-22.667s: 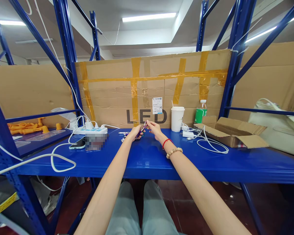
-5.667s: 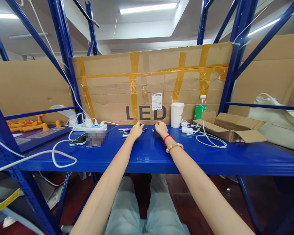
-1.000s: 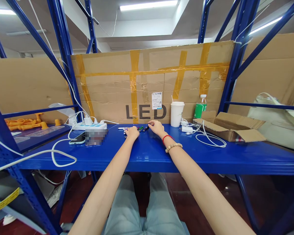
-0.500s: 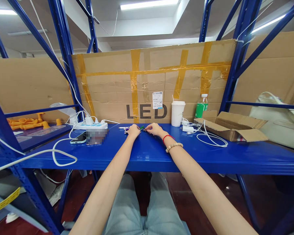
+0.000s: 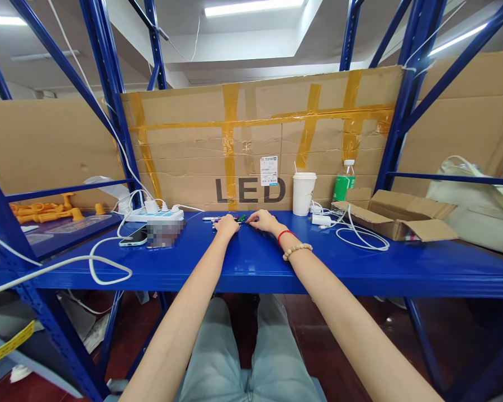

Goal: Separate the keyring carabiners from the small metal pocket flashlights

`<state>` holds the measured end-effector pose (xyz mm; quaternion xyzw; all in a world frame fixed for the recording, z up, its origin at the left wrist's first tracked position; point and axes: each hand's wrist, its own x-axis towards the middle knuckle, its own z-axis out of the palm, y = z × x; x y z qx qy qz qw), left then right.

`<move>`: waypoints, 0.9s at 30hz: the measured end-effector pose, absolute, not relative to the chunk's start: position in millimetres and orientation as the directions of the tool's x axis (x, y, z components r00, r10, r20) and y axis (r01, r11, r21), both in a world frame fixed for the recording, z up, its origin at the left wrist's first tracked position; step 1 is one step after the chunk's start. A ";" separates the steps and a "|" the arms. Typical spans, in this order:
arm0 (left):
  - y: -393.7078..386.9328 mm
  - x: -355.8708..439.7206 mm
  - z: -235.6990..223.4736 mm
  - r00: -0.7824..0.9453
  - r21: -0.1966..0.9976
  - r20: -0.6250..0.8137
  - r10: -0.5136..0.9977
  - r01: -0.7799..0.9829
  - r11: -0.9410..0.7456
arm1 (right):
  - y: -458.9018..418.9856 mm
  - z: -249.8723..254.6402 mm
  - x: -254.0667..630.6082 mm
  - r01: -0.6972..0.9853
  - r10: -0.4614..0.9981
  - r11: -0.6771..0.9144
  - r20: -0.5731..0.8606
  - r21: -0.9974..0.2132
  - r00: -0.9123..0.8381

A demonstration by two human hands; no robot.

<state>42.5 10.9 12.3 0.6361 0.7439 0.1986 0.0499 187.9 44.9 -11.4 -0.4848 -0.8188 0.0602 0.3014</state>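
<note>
Several thin, pen-like sticks [image 5: 212, 219], pale, purple and dark, lie on the blue shelf top [image 5: 251, 257] straight ahead. My left hand [image 5: 227, 224] rests over them, its fingers curled round some of them. From its fingertips a small green piece [image 5: 241, 218] sticks out to the right. My right hand [image 5: 263, 221] is just beside it, thumb and fingers pinched together and pointing left. What sits in that pinch is too small to make out. A red cord and a beaded bracelet circle the right wrist.
Left are a power strip [image 5: 167, 215] with white cables and a phone [image 5: 134, 237]. A white cup [image 5: 304, 194], green-labelled bottle [image 5: 344, 181], coiled white cable [image 5: 362, 239] and open cardboard box [image 5: 396, 215] stand right. A tall cardboard panel [image 5: 184, 162] closes the back.
Both hands stay in nearly the same place. The left fingers have shifted slightly over the sticks, and the view has moved a little.
</note>
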 end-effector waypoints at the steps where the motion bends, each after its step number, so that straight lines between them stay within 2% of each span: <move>1: 12.3 41.8 11.6 -0.182 0.372 0.182 0.966 0.922 0.104 | 45.8 -11.9 188.1 0.754 0.830 0.525 0.433 -0.395 -0.352; 3: 16.3 40.7 9.7 -0.163 0.459 0.204 0.965 0.887 0.053 | 48.0 -13.2 188.4 0.747 0.831 0.529 0.425 -0.403 -0.359; 6: 23.7 41.0 7.1 -0.099 0.668 0.257 0.961 0.737 -0.102 | 51.4 -15.0 188.1 0.730 0.821 0.548 0.430 -0.407 -0.376; 8: 27.5 43.0 6.4 -0.057 0.740 0.286 0.957 0.647 -0.183 | 52.9 -15.6 187.5 0.717 0.807 0.565 0.454 -0.409 -0.377; 16: 33.2 48.5 8.8 -0.038 0.856 0.298 0.954 0.453 -0.249 | 50.1 -12.0 184.1 0.661 0.783 0.590 0.527 -0.464 -0.329; 27: 29.6 48.7 9.3 -0.026 0.906 0.254 0.967 0.357 -0.228 | 39.3 -0.5 175.1 0.386 0.849 0.516 0.516 -0.764 -0.114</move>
